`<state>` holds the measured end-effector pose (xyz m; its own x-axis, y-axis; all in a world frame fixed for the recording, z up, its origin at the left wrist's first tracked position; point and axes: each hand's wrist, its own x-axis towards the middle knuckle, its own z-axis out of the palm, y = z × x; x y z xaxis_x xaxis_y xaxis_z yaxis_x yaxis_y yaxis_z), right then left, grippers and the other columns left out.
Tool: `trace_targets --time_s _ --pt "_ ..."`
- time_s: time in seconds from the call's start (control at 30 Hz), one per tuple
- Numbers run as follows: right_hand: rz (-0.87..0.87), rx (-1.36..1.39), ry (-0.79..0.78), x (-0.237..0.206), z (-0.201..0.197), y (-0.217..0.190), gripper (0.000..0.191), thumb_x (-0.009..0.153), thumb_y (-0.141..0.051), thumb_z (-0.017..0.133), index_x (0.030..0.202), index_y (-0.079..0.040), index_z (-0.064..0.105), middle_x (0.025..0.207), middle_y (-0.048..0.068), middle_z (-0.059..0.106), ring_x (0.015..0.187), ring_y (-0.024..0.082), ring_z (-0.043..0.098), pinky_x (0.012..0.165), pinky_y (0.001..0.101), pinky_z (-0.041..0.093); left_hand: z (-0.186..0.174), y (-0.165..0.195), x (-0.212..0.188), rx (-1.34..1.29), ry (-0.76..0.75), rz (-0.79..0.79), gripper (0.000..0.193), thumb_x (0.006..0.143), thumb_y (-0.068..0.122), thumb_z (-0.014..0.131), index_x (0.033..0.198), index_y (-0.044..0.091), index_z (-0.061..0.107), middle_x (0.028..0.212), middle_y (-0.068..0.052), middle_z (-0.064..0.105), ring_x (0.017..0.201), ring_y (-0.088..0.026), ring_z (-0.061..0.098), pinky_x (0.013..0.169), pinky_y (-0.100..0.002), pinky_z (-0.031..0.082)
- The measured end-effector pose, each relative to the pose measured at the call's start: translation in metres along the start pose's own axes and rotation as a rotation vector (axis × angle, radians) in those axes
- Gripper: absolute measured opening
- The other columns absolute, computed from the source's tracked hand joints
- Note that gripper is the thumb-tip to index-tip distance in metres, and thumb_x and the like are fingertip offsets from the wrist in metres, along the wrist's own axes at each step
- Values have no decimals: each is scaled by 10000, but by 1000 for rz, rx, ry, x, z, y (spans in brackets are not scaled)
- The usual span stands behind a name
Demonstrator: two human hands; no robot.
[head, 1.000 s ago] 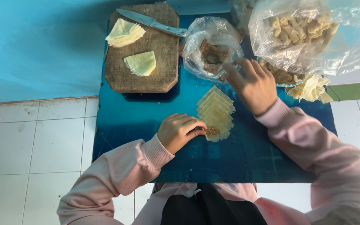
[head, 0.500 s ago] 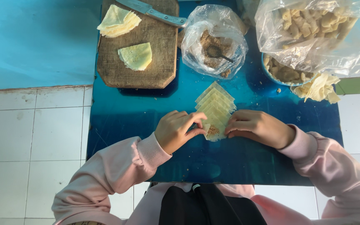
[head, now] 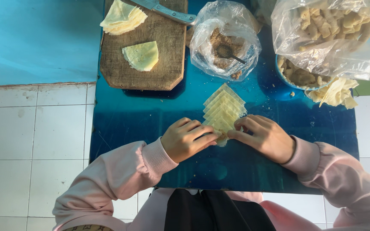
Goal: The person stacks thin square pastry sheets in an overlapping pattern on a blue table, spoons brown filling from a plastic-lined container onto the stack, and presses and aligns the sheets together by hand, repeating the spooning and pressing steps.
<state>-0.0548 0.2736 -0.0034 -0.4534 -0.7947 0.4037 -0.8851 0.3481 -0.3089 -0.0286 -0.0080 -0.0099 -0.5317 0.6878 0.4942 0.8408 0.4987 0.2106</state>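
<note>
A fanned row of pale wrappers is laid on the blue table, approx. centre. The nearest wrapper is pinched at its lower end by fingertips of the left hand and right hand, both curled, thumbs tucked. A wooden board w/ knife is set beyond.

Wrappers between hands, before board

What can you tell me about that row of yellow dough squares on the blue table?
The row of dough squares is pale yellow, thin and flat, overlapping like shingles with corners pointing away from the person. It lies on the glossy blue table, below the clear bag of brown filling. The left hand and right hand pinch the nearest square with their fingers.
</note>
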Motion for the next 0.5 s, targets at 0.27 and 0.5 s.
trace_targets --time_s 0.27,0.5 --pt "44 149 82 2 15 -10 311 845 -101 701 1149 -38 687 1048 123 694 952 289 712 813 376 592 0 0 -3 99 -10 71 215 956 272 776 1125 140 774 1132 21 722 973 -169 656 896 -322 488" --pt "89 268 111 -1 23 -9 262 899 -88 704 1151 -27 671 1079 134 718 979 295 728 837 367 600 1 -2 -4 115 -11 81 203 958 276 786 1114 146 770 1131 30 721 981 -163 655 908 -334 484"
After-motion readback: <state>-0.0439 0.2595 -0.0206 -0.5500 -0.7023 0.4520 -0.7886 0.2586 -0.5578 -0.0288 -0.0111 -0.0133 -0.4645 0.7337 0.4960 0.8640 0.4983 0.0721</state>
